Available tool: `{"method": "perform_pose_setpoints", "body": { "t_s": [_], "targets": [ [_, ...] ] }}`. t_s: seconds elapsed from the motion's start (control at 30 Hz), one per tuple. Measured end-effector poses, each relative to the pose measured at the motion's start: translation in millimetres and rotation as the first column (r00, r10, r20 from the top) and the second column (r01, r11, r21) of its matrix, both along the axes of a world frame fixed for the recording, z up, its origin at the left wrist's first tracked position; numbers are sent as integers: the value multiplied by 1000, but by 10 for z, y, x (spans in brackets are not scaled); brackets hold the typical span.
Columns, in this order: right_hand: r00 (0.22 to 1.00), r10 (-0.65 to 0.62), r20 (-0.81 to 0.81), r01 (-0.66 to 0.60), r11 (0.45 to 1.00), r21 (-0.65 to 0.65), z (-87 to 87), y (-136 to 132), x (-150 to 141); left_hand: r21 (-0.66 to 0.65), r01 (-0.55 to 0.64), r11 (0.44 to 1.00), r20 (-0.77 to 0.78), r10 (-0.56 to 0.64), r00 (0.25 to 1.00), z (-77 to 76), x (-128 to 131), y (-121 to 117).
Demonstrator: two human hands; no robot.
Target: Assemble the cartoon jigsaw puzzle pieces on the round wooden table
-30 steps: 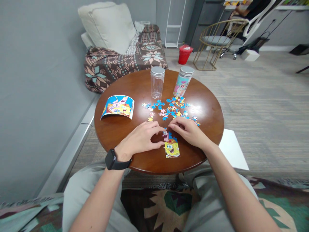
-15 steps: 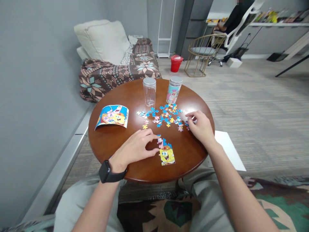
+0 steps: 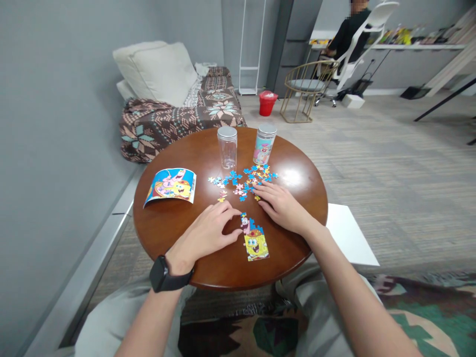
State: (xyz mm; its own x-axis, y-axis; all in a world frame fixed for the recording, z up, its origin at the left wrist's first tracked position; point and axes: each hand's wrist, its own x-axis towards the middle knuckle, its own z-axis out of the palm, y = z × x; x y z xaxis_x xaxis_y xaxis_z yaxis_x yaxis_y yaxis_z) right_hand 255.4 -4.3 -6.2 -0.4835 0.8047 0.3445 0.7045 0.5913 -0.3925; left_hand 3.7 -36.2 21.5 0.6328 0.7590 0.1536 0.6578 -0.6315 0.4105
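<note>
Two bare hands are working over a round table [image 3: 167,223], the person sitting close at its near side. Left hand [image 3: 210,225], with a watch [image 3: 163,275] at the wrist: thumb and forefinger are standing apart, loosely curved, their tips bordering the left edge of the part-built puzzle [image 3: 256,243]; no grasp is showing. The puzzle is lying flat near the table's near edge, a yellow face below, a pink one above left, blue at upper right. Right hand [image 3: 282,206]: palm down, fingers stretching across the near right fringe of the loose pieces [image 3: 256,173]; I cannot tell whether it is pinching one. The pieces are sprawling beyond the puzzle, mostly blue, some pink and yellow. Behind them two lidded jars are standing upright, a clear jar [image 3: 227,148] and, to its right, a printed jar [image 3: 265,146]. A curved picture sheet [image 3: 173,184] is bowing up off the wood at left. Farther off, a person in black [image 3: 351,34] is sitting in a white chair.
</note>
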Motion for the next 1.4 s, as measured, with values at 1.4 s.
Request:
{"method": "perform_pose_setpoints", "body": {
  "t_s": [1.4],
  "targets": [
    [972, -230, -49, 232, 972, 45, 105, 279, 140, 26, -51, 998, 18, 51, 999, -9, -6, 20]
  ]
}}
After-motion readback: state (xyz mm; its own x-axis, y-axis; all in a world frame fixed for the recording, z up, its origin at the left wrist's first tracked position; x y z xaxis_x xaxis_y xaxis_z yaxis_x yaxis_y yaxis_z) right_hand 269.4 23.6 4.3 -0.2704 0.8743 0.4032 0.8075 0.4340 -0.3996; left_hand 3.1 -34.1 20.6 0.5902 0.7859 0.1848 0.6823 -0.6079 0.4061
